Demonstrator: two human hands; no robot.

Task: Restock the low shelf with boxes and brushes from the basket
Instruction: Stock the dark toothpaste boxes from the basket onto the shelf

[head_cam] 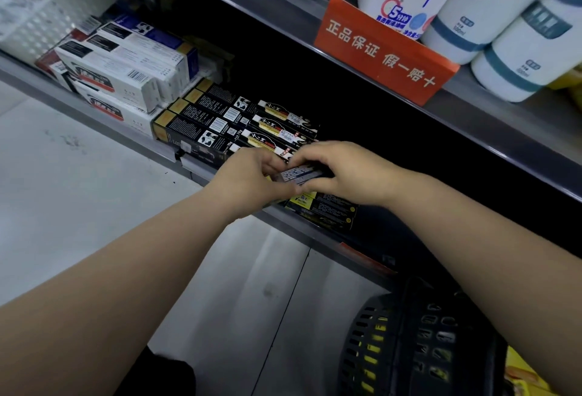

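Both of my hands hold one small dark box over the front of the low shelf. My left hand grips its left end, and my right hand curls over its right end. Under the hands lie black boxes with yellow labels. Rows of black boxes fill the shelf just beyond my hands, with white boxes stacked further left. The dark plastic basket stands on the floor at the lower right, with yellow items showing through its holes.
An upper shelf overhangs the low one, carrying white bottles and an orange sign. A white mesh bin sits at the far left. Grey floor tiles spread to the left of the shelf edge.
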